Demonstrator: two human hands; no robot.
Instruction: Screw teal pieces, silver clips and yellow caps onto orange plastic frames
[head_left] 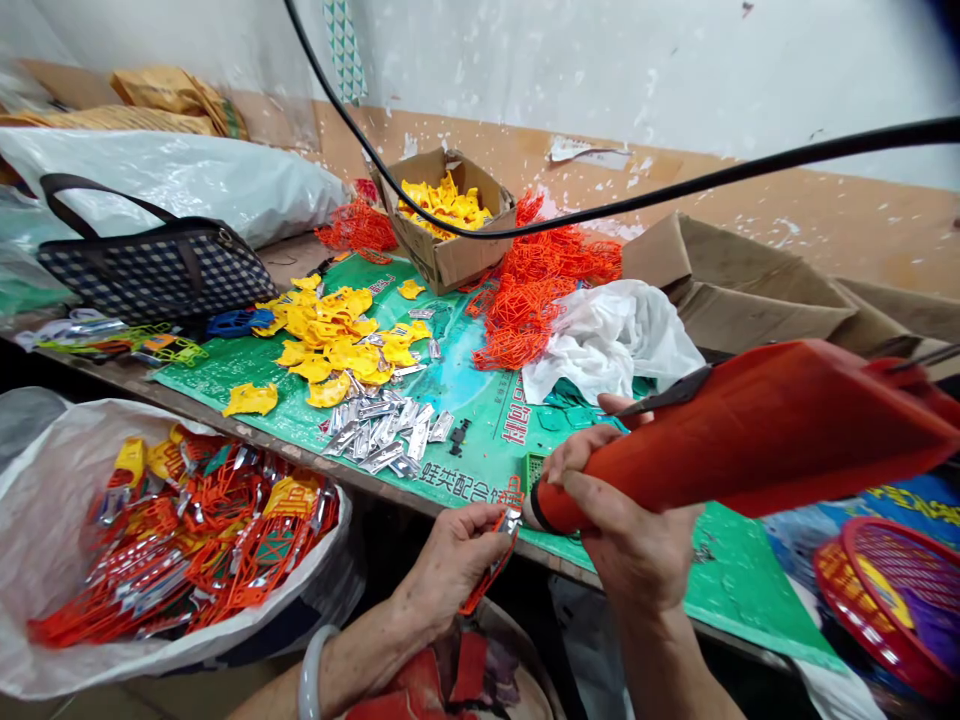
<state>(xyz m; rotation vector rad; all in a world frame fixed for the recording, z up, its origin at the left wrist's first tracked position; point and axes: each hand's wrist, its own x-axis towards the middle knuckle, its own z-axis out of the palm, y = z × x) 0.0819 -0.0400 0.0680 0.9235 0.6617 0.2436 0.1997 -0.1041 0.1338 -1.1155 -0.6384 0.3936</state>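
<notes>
At the worktop's (240, 427) near edge, your left hand (454, 560) is pinching an orange frame (480, 588); your right hand (637, 545) is gripping a red-covered tool (712, 440), its long axis pointing left, nose just beside the frame.

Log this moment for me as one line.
left hand: pinches orange part | right hand: grips red tool, end beside part | green mat: yellow pieces, metal plates | at left: white bag, mixed parts
</notes>
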